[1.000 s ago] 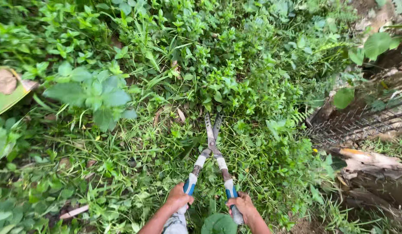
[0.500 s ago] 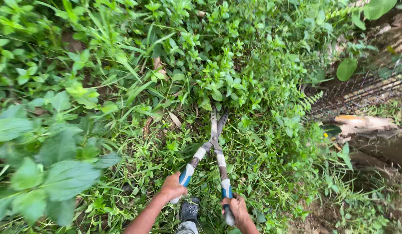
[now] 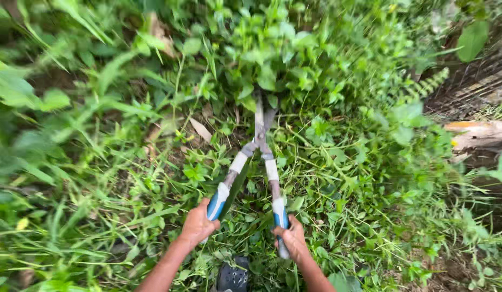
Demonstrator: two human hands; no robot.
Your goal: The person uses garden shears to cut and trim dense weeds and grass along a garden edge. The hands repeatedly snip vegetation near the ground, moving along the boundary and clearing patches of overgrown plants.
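Note:
I hold a pair of garden shears (image 3: pixel 257 157) with blue-and-white handles out in front of me. My left hand (image 3: pixel 198 223) grips the left handle and my right hand (image 3: pixel 292 239) grips the right handle. The handles stand a little apart. The blades (image 3: pixel 260 116) point away from me and reach into a clump of leafy green weeds (image 3: pixel 272 59); their tips are hidden by the leaves.
Thick grass and weeds (image 3: pixel 110 178) cover the ground all around. A dark shoe (image 3: pixel 233 277) shows at the bottom between my arms. Dry palm debris (image 3: pixel 478 132) and bare soil lie at the right edge.
The view has moved forward and closer to the weeds. The shears have pushed further into the leafy clump, with the blades now partly buried among the leaves.

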